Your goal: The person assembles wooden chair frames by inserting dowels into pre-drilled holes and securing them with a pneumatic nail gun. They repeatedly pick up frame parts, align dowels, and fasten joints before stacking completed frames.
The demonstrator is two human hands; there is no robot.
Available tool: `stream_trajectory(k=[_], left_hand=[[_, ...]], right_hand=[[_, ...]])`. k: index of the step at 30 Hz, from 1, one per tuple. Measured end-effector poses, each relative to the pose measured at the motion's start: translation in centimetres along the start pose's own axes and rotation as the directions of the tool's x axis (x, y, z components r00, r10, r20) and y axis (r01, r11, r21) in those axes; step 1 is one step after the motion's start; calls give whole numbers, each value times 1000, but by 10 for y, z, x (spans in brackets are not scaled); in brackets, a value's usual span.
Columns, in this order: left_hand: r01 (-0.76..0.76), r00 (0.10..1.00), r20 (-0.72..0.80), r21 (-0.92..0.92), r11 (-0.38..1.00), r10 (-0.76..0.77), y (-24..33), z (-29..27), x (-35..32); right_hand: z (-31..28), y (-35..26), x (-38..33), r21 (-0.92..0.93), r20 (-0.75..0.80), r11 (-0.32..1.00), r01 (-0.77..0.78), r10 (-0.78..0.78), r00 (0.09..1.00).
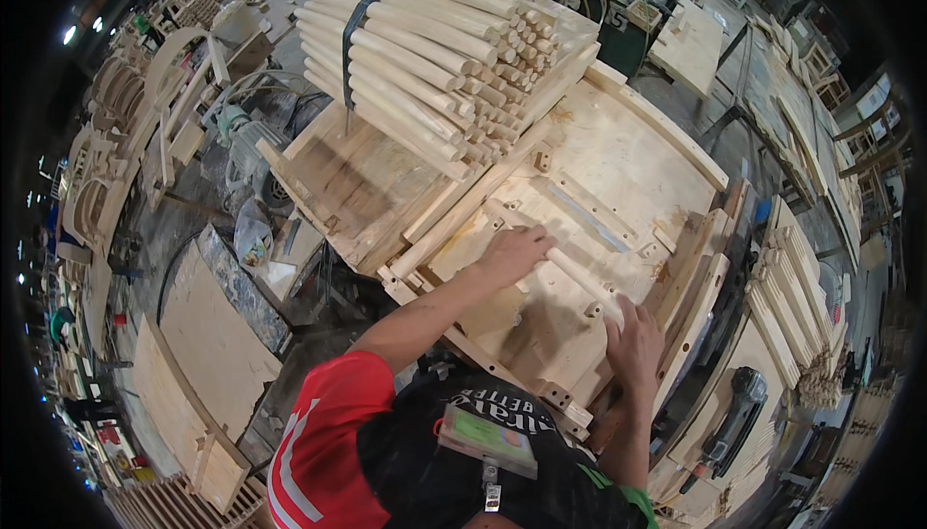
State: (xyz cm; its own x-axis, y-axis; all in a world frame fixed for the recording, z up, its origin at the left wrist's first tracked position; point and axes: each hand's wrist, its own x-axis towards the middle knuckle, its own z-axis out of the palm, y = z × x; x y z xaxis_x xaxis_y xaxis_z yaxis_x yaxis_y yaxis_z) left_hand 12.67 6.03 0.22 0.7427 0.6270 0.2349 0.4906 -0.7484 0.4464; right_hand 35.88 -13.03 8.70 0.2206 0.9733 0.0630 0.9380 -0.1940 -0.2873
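Note:
A pale round wooden rod (582,281) lies slantwise across a wooden work board (637,143) in front of me. Over its upper left part my left hand (517,255) is closed, the fingers curled down onto it. At the lower right end my right hand (634,344) has its fingers and thumb around the rod's tip. Small drilled wooden blocks (592,310) sit on the board by that end. Parallel to the rod, farther away, runs a fixed strip with a grey metal face (589,212). My palms hide parts of the rod.
Beyond the board, a strapped bundle of wooden rods (415,56) rests on a wooden platform (348,191). Curved drilled rails (690,331) stand along the board's right side. A nail gun (739,418) lies at right, near stacked wooden slats (787,288). Plywood sheets (217,336) lean at left.

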Motion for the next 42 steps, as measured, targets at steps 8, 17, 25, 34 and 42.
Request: stream_trajectory(k=[8,17,25,34,42], left_hand=[[26,995,97,111,993,-37,-15,-7,3],[4,999,51,7,1000,-5,-25,2,1],[68,995,77,-44,997,-65,-26,9,13],[153,972,155,150,977,-176,-14,-4,3],[81,991,-111,5,997,-80,6,-1,-27]], right_hand=[[33,10,12,-1,71,998,-57,57,996],[86,18,9,32,-248,996,84,-74,966],[91,39,30,5,-139,995,101,-100,985],[-48,132,68,168,-356,950,-264,308,882],[-145,246,64,-265,-391,919,-293,175,904]])
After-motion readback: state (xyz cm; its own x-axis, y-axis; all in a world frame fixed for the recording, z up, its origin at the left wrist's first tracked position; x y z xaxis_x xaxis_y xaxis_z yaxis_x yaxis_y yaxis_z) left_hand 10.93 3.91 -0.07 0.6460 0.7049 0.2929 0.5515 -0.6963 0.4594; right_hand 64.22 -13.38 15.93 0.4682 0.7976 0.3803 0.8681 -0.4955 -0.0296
